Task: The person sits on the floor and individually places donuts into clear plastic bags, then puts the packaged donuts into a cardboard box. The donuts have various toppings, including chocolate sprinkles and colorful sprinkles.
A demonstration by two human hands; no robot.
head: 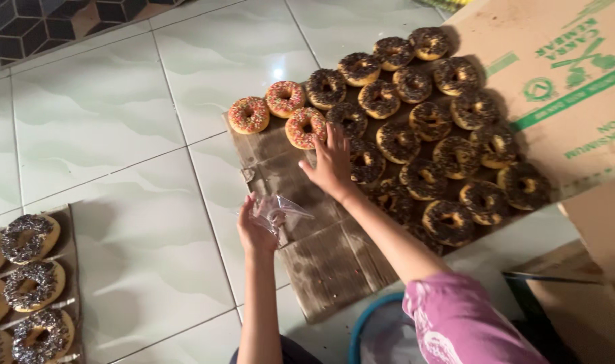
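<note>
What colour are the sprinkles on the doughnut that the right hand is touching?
Multicoloured sprinkles on pink icing; the doughnut under the right hand shows best in the head view.

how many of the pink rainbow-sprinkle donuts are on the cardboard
3, clustered at the cardboard sheet's far left end: one at the edge, one behind it, one under the right hand's fingertips. None seem hidden.

A single head-worn camera is looking steeply down from above the person, facing forward over both arms. It is sitting close: the left hand (255,229) is showing near centre, the right hand (332,162) just beyond it.
</note>
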